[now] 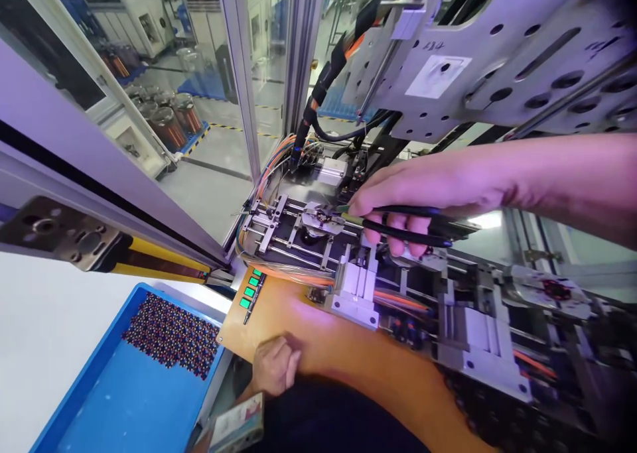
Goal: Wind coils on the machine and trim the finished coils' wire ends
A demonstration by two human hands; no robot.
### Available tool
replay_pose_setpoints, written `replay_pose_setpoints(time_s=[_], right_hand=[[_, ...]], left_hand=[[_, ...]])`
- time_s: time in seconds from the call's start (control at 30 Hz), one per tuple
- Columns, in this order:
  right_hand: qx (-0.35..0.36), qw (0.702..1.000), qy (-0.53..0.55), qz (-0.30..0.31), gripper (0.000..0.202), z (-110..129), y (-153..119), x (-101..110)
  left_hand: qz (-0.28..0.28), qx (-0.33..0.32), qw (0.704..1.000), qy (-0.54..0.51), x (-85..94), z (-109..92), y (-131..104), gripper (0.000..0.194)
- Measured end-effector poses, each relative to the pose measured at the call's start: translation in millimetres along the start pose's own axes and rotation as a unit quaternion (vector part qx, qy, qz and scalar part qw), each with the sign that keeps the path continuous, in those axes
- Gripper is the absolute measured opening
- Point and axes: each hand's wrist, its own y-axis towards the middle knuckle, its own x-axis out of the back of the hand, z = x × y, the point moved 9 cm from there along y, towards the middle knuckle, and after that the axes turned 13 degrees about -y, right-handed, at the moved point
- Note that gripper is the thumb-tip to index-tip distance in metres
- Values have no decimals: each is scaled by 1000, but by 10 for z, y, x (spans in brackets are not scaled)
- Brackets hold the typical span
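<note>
My right hand [398, 204] reaches in from the right, its fingers wrapped round black-handled pliers [408, 227]. Green shows on the pliers near their front end. Their tips meet a small metal fixture [322, 218] on the machine's rail assembly; the exact contact is too small to make out. Low in the view, my left hand [275, 365] rests as a closed fist on the tan board [313, 327], and nothing shows between its fingers. By the left forearm is a flat rectangular card-like item [237, 425].
A blue tray [124, 393] at lower left holds many small dark round parts [172, 337]. Green buttons [249, 292] sit on the board. Metal blocks [354, 287] line the rails. A large perforated plate [497, 62] hangs above the right arm. Frame posts [241, 75] stand at left.
</note>
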Motion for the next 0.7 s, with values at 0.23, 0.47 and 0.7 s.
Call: replay_pose_setpoints(time_s=[0.23,0.47,0.7], right_hand=[[9,999,-40,36,22,-15,84,-69],[-3,999,3,41,21,3,74,-98],[58,997,-20,45,24,72,30,-135]], left_hand=[[-30,39,999,-15,40,24,-1,24],[-21,29,999,-29,45,6,45,24],[-10,32,999,-29,31,15,30,22]])
